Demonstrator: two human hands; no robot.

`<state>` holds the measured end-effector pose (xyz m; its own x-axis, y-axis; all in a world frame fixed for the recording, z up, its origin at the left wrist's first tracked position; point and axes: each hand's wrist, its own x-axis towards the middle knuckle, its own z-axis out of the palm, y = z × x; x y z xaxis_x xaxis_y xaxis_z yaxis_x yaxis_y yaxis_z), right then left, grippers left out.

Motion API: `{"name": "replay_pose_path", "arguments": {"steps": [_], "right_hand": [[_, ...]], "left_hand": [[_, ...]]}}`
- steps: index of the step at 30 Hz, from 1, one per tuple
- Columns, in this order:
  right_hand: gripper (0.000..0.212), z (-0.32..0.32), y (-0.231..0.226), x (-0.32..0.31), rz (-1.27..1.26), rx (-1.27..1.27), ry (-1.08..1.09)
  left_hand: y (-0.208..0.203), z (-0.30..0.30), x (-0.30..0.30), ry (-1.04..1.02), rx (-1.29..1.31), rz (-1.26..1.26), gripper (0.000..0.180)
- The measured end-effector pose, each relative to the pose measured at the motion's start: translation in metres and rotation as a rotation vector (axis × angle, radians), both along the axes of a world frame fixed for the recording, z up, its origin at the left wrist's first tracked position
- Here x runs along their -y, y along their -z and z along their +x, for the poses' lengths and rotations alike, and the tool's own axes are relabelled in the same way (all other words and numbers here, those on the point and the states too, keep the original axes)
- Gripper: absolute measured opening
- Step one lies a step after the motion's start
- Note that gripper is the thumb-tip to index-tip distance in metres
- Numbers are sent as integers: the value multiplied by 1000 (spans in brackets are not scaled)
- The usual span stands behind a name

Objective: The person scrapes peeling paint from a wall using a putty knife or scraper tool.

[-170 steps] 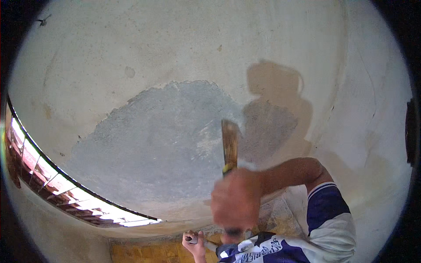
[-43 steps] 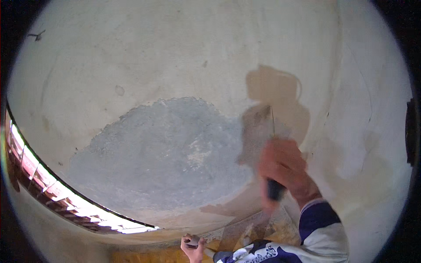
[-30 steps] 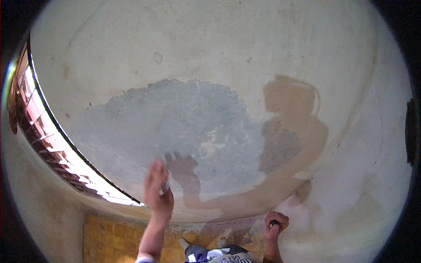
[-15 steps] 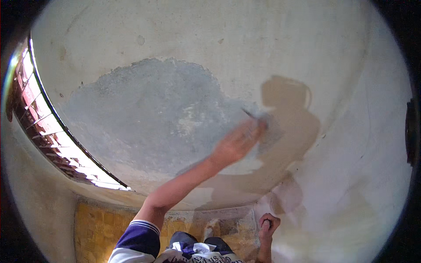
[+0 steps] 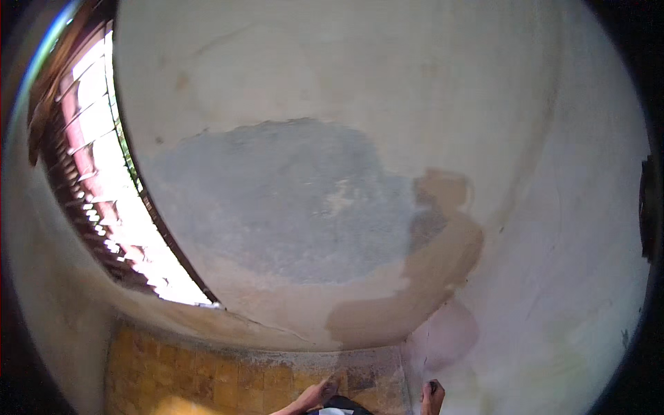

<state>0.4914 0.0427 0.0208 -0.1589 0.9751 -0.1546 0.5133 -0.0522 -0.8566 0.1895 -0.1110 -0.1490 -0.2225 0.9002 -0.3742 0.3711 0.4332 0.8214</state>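
Observation:
My left hand is low in the head view, above the tiled floor and close to my body. Its fingers look closed, but whatever they hold blurs into the grey behind. To its right, my right hand is curled into a fist beside the right-hand wall, with a small dark thing showing at its top that I cannot make out. Ahead is a pale wall with a broad grey patch, its upper edge ragged and a lighter spot near its middle. Neither hand touches the patch.
A barred window glares at the left. The right-hand wall meets the patched wall at a corner. Yellowish tiles cover the floor. My shadow falls across the patch's right end. A dark object shows at the far right.
My left hand has dropped from the patch's right side, where it held a thin dark tool, to near my body. My right hand sits lower in view, still closed. The view has shifted.

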Motion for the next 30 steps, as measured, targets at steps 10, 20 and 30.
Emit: {"name": "replay_pose_path", "arguments": {"steps": [10, 20, 30], "right_hand": [[29, -90, -44, 29, 210, 19, -553], [29, -106, 0, 48, 41, 58, -739], [32, -123, -10, -11, 123, -120, -838]], "left_hand": [[19, -11, 116, -978, -121, 114, 29], [49, 7, 130, -1168, -22, 150, 30], [-140, -180, 56, -1264, -271, 966, 29]]}}
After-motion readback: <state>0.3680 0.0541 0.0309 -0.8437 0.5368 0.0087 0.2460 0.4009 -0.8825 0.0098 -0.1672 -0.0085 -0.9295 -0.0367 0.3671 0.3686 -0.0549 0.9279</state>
